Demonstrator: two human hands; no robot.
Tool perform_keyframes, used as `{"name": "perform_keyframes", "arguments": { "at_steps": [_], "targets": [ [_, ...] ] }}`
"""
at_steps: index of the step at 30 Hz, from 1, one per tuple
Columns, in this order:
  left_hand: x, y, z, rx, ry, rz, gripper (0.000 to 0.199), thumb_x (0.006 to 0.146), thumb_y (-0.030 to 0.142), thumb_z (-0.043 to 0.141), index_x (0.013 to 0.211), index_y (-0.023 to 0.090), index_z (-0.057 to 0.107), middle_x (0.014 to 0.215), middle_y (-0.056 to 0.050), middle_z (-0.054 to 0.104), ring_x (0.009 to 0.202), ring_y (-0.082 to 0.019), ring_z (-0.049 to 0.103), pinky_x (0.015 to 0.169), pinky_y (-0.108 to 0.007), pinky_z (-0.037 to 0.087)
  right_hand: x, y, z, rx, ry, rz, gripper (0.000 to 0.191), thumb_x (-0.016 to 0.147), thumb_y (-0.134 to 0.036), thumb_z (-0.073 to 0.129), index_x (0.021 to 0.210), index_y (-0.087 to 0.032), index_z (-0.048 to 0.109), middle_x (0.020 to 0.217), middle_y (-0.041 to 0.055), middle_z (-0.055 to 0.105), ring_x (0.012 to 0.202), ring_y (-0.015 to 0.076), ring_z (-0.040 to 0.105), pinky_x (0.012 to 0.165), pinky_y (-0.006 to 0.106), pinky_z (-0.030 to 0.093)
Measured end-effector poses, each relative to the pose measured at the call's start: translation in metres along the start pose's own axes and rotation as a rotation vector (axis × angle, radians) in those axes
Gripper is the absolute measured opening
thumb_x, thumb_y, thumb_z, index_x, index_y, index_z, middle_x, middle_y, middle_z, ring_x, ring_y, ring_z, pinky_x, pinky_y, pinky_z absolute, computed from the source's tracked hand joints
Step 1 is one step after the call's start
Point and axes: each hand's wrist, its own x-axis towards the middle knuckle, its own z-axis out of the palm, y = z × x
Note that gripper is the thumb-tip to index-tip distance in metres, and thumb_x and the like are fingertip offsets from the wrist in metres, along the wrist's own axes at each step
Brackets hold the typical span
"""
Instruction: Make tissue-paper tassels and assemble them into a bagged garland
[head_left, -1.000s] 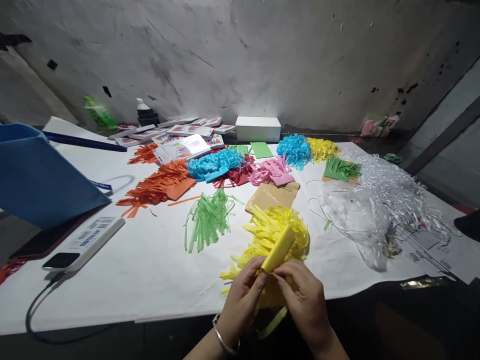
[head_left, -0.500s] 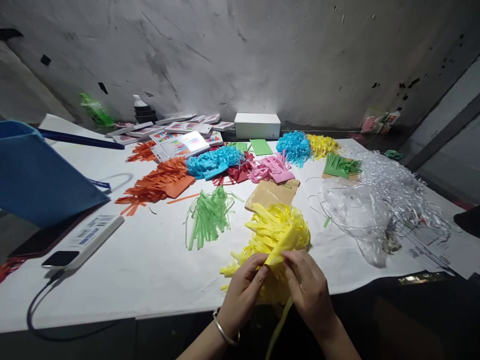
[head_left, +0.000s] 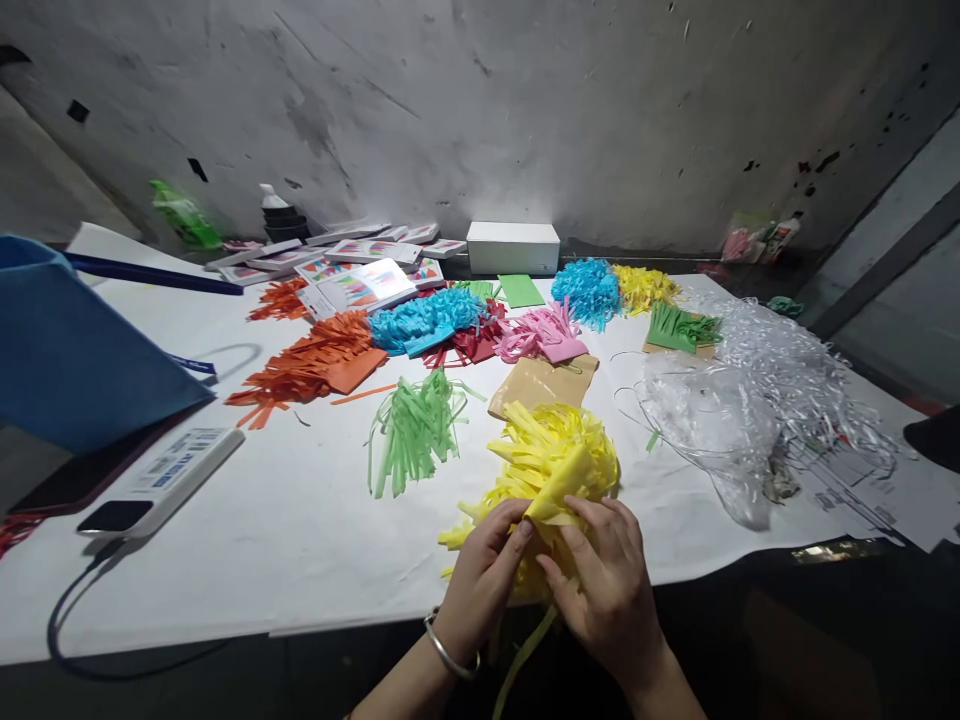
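A fringed bundle of yellow tissue paper point(head_left: 555, 450) lies at the front edge of the table, its flat uncut band angled up between my hands. My left hand point(head_left: 487, 560), with a silver bangle at the wrist, pinches the lower left end of that band between thumb and fingers. On the right side, my right hand point(head_left: 604, 565) rests its fingertips on the yellow paper, the thumb apart from the fingers. A thin yellow-green strip hangs below the table edge between the wrists. Just behind is a tan packet point(head_left: 541, 385); a light green tassel point(head_left: 418, 430) lies to the left.
Orange point(head_left: 315, 360), blue point(head_left: 427, 320) and pink point(head_left: 544, 332) fringed papers lie across the middle. Clear plastic and silvery strands point(head_left: 780, 370) spread at right. A white box point(head_left: 513, 248) stands by the wall. At left are a blue container point(head_left: 82, 350) and a white device point(head_left: 165, 480) with a cable.
My right hand has shifted slightly left and its thumb has dropped away from the fingers. The hanging strip has swung left. My left hand keeps its pinch.
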Motion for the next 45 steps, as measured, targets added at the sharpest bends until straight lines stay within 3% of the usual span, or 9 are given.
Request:
{"name": "perform_keyframes", "arguments": {
  "at_steps": [5,17,25,30,33,35,37,41,45],
  "targets": [
    [0.001,0.002,0.001,0.027,-0.006,0.019,0.028,0.09,0.036,0.055,0.111,0.022,0.068,0.11,-0.007,0.067,0.1,-0.023,0.059,0.092,-0.032,0.045,-0.003,-0.003,0.006,0.049,0.058,0.052,0.026,0.086,-0.001,0.046,0.1,-0.018,0.06,0.098,0.0084,0.067,0.094,0.0193,0.063,0.098,0.051,0.041],
    [0.001,0.008,0.0,0.041,0.002,0.035,0.023,0.089,0.035,0.056,0.102,0.021,0.069,0.103,-0.007,0.067,0.1,-0.023,0.059,0.09,-0.032,0.045,0.016,0.008,-0.006,0.331,-0.033,0.218,0.015,0.082,-0.01,0.058,0.075,-0.022,0.061,0.077,-0.0017,0.065,0.076,0.0156,0.063,0.103,0.05,0.035],
    [0.002,0.005,-0.001,-0.004,-0.001,-0.01,0.026,0.089,0.038,0.055,0.105,0.021,0.068,0.105,-0.006,0.068,0.097,-0.022,0.06,0.088,-0.03,0.045,0.026,0.015,-0.014,0.46,-0.279,0.299,0.011,0.087,-0.022,0.061,0.081,-0.025,0.07,0.092,0.0017,0.064,0.094,0.019,0.06,0.098,0.046,0.042],
    [0.004,0.001,-0.001,0.002,-0.006,-0.016,0.027,0.09,0.038,0.054,0.106,0.022,0.068,0.105,-0.005,0.068,0.096,-0.021,0.06,0.086,-0.028,0.045,0.011,0.019,-0.023,0.51,-0.161,0.287,0.015,0.089,-0.025,0.058,0.096,-0.026,0.071,0.114,0.007,0.06,0.107,0.0218,0.058,0.088,0.037,0.051],
    [0.006,-0.001,-0.002,0.022,-0.004,-0.019,0.028,0.09,0.039,0.053,0.106,0.021,0.068,0.1,-0.005,0.067,0.094,-0.021,0.06,0.085,-0.028,0.046,-0.01,0.05,-0.04,0.34,0.152,0.398,0.019,0.088,-0.024,0.058,0.104,-0.024,0.068,0.107,0.0072,0.064,0.101,0.0221,0.06,0.089,0.039,0.049],
    [0.007,0.0,-0.002,0.029,-0.006,-0.023,0.03,0.09,0.04,0.053,0.106,0.02,0.068,0.099,-0.006,0.068,0.095,-0.022,0.06,0.086,-0.029,0.046,-0.025,0.089,-0.057,0.083,0.397,0.559,0.018,0.087,-0.029,0.059,0.1,-0.02,0.068,0.097,0.007,0.066,0.093,0.0225,0.061,0.088,0.04,0.047],
    [0.008,0.0,-0.002,0.031,-0.01,-0.029,0.031,0.09,0.041,0.053,0.106,0.019,0.067,0.1,-0.006,0.068,0.096,-0.022,0.061,0.087,-0.03,0.046,-0.039,0.138,-0.077,-0.176,0.483,0.702,0.024,0.086,-0.032,0.056,0.099,-0.016,0.069,0.096,0.0094,0.067,0.089,0.0239,0.061,0.086,0.04,0.046],
    [0.009,0.001,0.0,0.053,0.009,-0.042,0.033,0.088,0.043,0.055,0.108,0.021,0.067,0.106,-0.005,0.068,0.098,-0.023,0.062,0.088,-0.03,0.048,-0.057,0.227,-0.109,-0.521,0.215,0.861,0.033,0.083,-0.022,0.044,0.1,-0.007,0.068,0.095,0.016,0.063,0.089,0.0269,0.058,0.083,0.041,0.045],
    [0.011,-0.002,0.001,0.072,0.0,-0.041,0.035,0.087,0.047,0.056,0.109,0.022,0.067,0.106,-0.004,0.069,0.098,-0.023,0.063,0.086,-0.03,0.05,-0.056,0.268,-0.113,-0.523,0.005,0.848,0.022,0.077,-0.018,0.054,0.088,-0.014,0.072,0.09,0.0096,0.062,0.077,0.0187,0.058,0.074,0.029,0.044]
  ]
}}
